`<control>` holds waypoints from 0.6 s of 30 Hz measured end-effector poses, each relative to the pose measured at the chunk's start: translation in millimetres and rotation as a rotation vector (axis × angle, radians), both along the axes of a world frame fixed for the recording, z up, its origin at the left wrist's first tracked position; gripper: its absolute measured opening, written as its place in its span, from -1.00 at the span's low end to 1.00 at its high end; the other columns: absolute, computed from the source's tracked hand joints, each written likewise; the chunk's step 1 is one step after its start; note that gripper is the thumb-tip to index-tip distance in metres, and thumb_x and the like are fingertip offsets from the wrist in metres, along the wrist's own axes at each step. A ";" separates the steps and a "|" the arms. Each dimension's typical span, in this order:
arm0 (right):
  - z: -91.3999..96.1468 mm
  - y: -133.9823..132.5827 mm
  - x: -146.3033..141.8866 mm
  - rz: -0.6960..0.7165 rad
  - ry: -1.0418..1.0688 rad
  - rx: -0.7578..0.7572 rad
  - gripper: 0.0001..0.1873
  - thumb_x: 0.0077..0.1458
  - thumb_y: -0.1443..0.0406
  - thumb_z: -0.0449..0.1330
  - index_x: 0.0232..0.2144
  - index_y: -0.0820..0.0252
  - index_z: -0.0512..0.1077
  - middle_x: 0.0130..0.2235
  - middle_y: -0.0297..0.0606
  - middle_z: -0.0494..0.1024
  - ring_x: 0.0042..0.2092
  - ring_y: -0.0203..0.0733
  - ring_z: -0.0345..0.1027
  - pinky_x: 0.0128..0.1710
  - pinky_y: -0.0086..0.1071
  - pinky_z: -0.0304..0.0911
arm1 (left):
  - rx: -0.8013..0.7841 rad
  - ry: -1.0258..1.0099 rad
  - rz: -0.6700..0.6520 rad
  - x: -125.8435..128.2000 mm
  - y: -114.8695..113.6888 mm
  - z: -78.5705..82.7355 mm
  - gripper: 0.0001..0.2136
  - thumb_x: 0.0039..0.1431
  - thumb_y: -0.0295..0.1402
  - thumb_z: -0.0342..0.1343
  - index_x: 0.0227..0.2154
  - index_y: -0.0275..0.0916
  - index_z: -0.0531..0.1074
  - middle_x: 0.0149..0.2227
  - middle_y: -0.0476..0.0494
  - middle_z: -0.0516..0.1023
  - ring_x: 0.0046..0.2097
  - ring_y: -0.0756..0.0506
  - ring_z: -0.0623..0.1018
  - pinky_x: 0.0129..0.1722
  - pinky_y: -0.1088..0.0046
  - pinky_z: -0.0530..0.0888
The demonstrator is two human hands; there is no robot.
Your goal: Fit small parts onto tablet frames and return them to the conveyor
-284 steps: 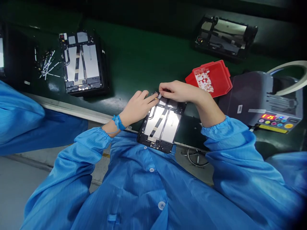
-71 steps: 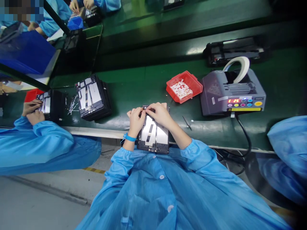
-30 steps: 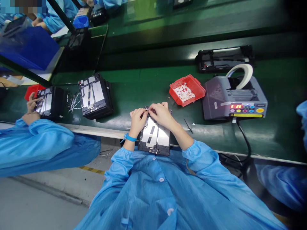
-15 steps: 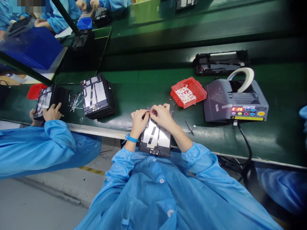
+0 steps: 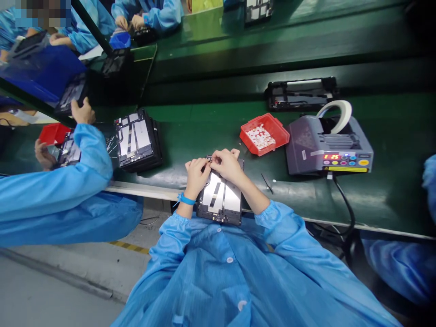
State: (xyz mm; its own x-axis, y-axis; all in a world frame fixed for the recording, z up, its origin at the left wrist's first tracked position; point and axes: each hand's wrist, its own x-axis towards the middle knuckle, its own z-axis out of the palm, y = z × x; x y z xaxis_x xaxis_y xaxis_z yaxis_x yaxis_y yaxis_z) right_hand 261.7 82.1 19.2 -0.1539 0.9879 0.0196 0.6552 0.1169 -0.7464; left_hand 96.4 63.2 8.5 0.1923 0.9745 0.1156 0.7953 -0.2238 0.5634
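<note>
Far end of the opened tablet [image 5: 220,200] covered by the left hand [image 5: 196,176] and the right hand [image 5: 228,165]; whatever the fingertips pinch there too small to tell. White pieces in the red bin [image 5: 264,134] too small to name. Display digits on the grey machine [image 5: 327,145] blurred. Co-worker's sleeve [image 5: 429,177] at the right cut off by the edge.

left hand [image 5: 196,175] – right hand [image 5: 227,164] | touching open tablet [image 5: 220,200] top edge
</note>
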 end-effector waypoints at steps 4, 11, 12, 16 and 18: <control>10.0 2.6 20.5 -0.047 -0.047 0.067 -0.94 0.22 0.32 0.21 -0.35 0.13 0.44 -0.26 -0.20 0.62 0.00 0.05 0.45 0.17 0.02 -0.03 | 0.003 -0.003 0.010 -0.9 0.8 -2.8 -0.84 0.59 -0.39 0.13 -0.16 -0.10 0.57 -0.12 -0.05 0.72 0.04 -0.18 0.60 0.21 0.15 0.31; 11.3 38.6 117.7 -0.463 -0.406 0.209 -0.80 0.38 0.30 0.10 -0.22 0.20 0.52 -0.17 0.05 0.61 0.03 0.25 0.40 0.21 0.20 0.01 | 0.021 -0.008 0.017 -1.0 1.3 -6.6 -0.83 0.60 -0.36 0.12 -0.19 -0.09 0.55 -0.15 -0.06 0.72 0.01 -0.20 0.60 0.20 0.14 0.31; 10.3 41.4 127.7 -0.480 -0.458 0.174 -0.77 0.38 0.33 0.08 -0.16 0.25 0.54 -0.13 0.12 0.62 0.05 0.28 0.40 0.21 0.21 0.01 | 0.025 -0.011 0.021 -0.5 1.0 -6.8 -0.83 0.60 -0.36 0.12 -0.20 -0.09 0.54 -0.15 -0.06 0.72 0.01 -0.20 0.59 0.20 0.13 0.31; 10.5 34.0 130.1 -0.440 -0.473 0.172 -0.51 0.29 0.40 0.11 0.21 0.40 0.51 0.17 0.30 0.60 0.17 0.30 0.39 0.20 0.14 0.04 | 0.048 -0.004 0.024 2.4 -0.7 -6.6 -0.83 0.58 -0.37 0.14 -0.22 -0.10 0.54 -0.16 -0.07 0.71 0.03 -0.21 0.58 0.21 0.12 0.31; 11.1 21.4 108.0 -0.308 -0.322 0.209 -0.52 0.32 0.39 0.10 0.22 0.31 0.53 0.18 0.17 0.64 0.18 0.22 0.43 0.21 0.09 0.06 | 0.063 0.016 0.022 3.9 -1.5 -5.9 -0.83 0.57 -0.37 0.14 -0.22 -0.09 0.54 -0.15 -0.08 0.71 0.04 -0.22 0.57 0.21 0.11 0.31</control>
State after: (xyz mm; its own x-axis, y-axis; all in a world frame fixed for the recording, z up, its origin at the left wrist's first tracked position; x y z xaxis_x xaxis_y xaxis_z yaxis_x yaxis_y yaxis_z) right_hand 369.7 103.5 30.3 0.1137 0.9685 0.2216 0.8765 0.0072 -0.4813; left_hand 100.3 61.7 2.6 0.1734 0.9694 0.1736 0.8093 -0.2408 0.5358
